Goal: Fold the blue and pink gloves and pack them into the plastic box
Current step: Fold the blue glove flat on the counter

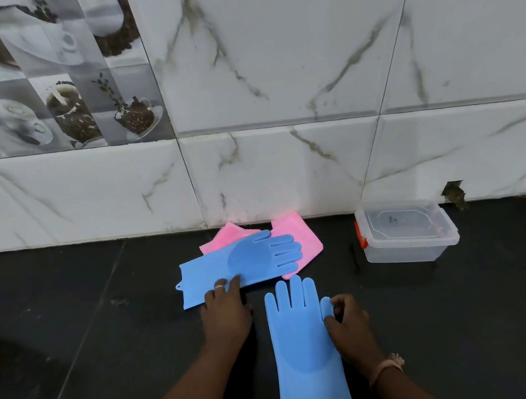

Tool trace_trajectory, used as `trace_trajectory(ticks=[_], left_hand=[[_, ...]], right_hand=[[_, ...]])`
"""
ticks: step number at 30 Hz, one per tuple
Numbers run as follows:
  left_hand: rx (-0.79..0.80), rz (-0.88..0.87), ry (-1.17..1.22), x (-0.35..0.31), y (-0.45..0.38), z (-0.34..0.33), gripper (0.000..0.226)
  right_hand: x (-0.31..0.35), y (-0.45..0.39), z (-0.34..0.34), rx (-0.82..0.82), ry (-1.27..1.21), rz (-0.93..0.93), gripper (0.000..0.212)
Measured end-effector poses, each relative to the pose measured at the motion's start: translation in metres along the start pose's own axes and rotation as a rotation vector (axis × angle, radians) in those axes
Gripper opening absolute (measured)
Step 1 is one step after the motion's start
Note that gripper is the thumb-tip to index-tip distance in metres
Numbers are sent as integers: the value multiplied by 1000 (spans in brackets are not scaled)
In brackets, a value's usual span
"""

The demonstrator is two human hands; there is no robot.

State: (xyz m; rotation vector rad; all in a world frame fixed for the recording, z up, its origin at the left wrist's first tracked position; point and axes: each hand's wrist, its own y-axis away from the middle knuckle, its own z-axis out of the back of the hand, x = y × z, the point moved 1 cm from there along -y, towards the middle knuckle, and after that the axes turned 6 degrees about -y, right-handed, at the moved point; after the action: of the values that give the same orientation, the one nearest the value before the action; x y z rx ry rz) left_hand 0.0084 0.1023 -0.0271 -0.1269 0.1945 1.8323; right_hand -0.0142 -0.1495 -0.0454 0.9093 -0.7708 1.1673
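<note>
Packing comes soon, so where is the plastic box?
The plastic box sits on the dark counter, far right against the tiled wall, right of the pink gloves.

Blue glove (305,355), under the right hand (351,329): rubbery, matt, smooth, with a finely textured round palm patch. Second blue glove (230,268), touched by the left hand (226,309): same matt rubbery finish. Pink gloves (301,238), beyond the left hand: matt, soft-looking sheet material. Plastic box (406,233), beyond the right hand: clear, slightly glossy plastic, lidded, with a red plastic clasp (361,236). Counter (70,328) beneath both hands: dark, smooth, dull stone-like slabs. Wall (305,75) beyond: glossy marble-veined white tile.
</note>
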Motion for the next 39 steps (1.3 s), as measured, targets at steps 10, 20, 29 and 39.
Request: trace_trajectory(ticks=[10, 20, 29, 39], left_hand=[[-5, -55, -212, 27, -47, 10, 32], [552, 72, 1413, -62, 5, 102, 30], [969, 406, 1803, -39, 93, 28, 31], [1090, 77, 2001, -47, 109, 53, 68]], right_hand=[[3, -14, 10, 141, -59, -42, 34], [23, -1, 6, -180, -147, -60, 22], [48, 32, 3, 248, -1241, -674, 44], [51, 24, 31, 290, -852, -30, 52]])
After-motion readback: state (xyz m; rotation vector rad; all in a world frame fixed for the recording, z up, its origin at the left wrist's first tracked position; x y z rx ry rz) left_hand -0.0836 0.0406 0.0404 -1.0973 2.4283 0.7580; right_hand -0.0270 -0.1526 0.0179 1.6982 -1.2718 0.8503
